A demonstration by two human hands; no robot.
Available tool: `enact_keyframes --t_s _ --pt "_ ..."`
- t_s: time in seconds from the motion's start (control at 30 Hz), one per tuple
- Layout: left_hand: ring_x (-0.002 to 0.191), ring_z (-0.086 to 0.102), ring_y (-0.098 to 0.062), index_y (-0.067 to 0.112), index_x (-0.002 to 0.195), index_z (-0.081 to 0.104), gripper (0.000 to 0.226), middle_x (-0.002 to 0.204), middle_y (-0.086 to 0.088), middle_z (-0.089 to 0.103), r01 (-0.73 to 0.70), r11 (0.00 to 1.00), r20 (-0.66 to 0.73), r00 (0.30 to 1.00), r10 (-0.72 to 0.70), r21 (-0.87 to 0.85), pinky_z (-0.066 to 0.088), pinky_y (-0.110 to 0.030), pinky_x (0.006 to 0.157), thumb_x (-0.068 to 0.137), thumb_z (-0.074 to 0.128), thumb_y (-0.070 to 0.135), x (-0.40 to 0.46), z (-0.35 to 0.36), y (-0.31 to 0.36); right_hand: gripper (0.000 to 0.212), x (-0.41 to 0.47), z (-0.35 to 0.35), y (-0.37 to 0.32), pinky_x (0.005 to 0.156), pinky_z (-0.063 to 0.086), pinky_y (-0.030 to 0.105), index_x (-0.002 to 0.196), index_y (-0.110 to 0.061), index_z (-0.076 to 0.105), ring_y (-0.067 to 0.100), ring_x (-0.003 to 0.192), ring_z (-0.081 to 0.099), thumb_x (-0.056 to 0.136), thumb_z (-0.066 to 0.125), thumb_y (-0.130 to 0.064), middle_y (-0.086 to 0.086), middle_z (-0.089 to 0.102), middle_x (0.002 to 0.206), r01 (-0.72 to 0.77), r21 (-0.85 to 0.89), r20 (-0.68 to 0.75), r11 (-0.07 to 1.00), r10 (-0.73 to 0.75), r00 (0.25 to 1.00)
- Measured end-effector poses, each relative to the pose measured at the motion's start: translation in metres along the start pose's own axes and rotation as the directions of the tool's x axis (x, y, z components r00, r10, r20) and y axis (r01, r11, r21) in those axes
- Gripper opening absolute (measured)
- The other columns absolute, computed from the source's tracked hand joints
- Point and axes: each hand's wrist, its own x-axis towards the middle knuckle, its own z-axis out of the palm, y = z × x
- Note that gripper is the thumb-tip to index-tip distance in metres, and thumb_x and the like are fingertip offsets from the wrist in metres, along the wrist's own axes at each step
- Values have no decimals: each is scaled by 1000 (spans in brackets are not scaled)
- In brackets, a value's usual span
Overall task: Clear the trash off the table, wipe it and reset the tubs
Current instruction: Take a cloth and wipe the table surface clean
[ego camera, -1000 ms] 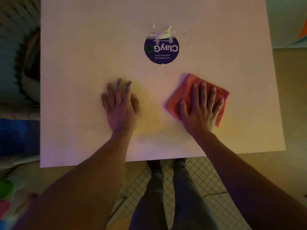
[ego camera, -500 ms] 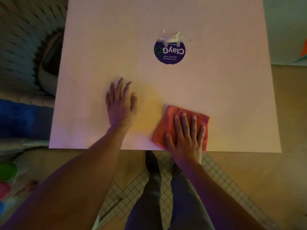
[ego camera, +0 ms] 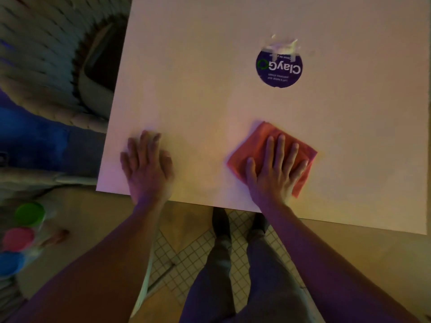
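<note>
- Tubs (ego camera: 22,238), green, pink and blue lids, sit low at the left, off the table (ego camera: 210,101); not yet reset.
- Left hand (ego camera: 148,169) lies flat on the table near its front edge, fingers straight, holding nothing.
- Right hand (ego camera: 275,169) presses flat on the red cloth (ego camera: 256,141), fingers spread.
- Farther off, the round sticker (ego camera: 279,67) has torn tape along its far edge; a wipe across it could likely snag the cloth and peel it.

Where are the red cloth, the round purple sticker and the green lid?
cloth (ego camera: 258,145): head view, on the bare upper left part, beside the fingers.
sticker (ego camera: 279,70): head view, on its middle, by the white letters.
green lid (ego camera: 29,213): head view, on the middle of its top, left of the table.
</note>
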Motion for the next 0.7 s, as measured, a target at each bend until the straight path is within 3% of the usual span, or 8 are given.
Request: enact_keyframes --t_s 0.2,0.33,0.5,0.7 --pt "154 14 -31 30 154 31 54 165 5 22 15 999 -29 999 -14 30 10 -52 124 101 39 37 5 7 -6 73 32 8 -73 116 7 67 158 -19 24 37 153 8 97 30 -59 5 18 166 87 4 5 996 -87 996" --pt "154 12 -29 33 153 30 54 166 7 20 27 1000 -10 1000 -27 8 9 -51 124 100 38 38 4 4 -5 73 -5 9 -85 118 6 65 159 -22 19 36 153 3 98 29 -60 2 13 167 294 7 60 956 -294 954" --pt "154 11 -29 32 154 30 52 166 7 19 6 1000 -12 1000 -6 13 10 -52 124 102 39 35 2 -1 -7 70 -56 9 -51 119 9 63 157 -24 26 31 154 5 98 35 -62 0 15 166 473 1 104 881 -471 876" --pt "155 5 -27 31 155 27 51 166 6 17 -2 1000 20 1000 2 -23 8 -52 124 104 37 33 1 -4 -5 71 -52 -6 21 120 11 61 156 -27 29 28 154 9 96 37 -64 -1 20 165 389 -57 86 920 -384 919"
